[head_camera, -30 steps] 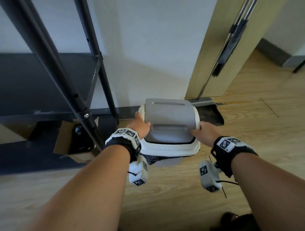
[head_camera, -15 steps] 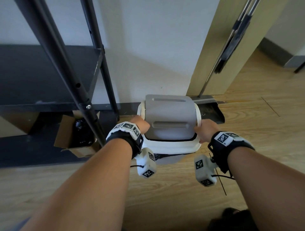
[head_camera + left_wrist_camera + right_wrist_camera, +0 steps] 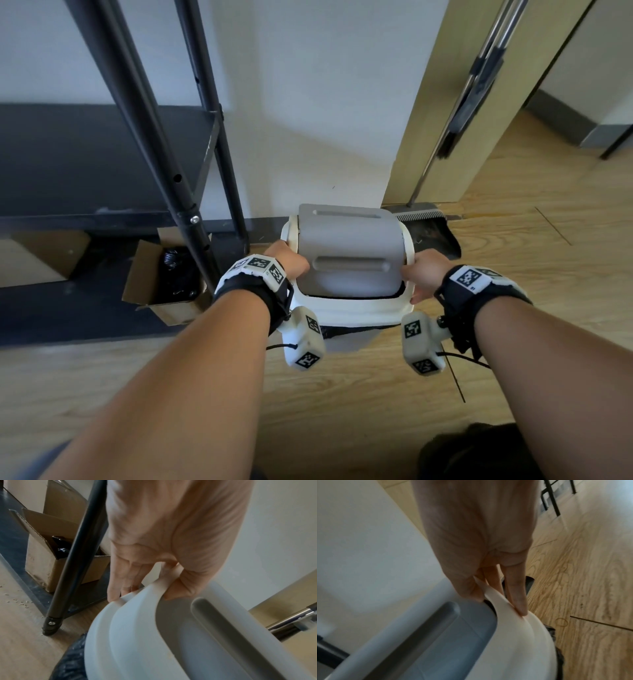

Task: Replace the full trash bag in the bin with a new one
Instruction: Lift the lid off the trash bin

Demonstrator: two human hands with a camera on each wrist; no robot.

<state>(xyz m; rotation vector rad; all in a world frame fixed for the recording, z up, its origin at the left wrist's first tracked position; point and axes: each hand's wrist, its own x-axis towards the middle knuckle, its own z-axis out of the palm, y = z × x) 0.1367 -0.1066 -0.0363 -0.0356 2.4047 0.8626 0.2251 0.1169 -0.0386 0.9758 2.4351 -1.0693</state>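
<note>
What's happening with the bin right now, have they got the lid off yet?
Not clearly. The person's left hand and right hand each pinch a side of the white lid frame, thumbs on top and fingers under the rim, on the bin beside the wall. The grey swing flap sits in the frame. The black trash bag shows under the rim. A cardboard box stands to the left.

— What sort of place is being shown here?
— A lived-in room, probably a home: wood-look flooring (image 3: 513, 274), a plain white wall (image 3: 308, 102), a black metal shelf rack (image 3: 191, 212), a broom and dustpan (image 3: 435, 233) parked by a doorway.
</note>
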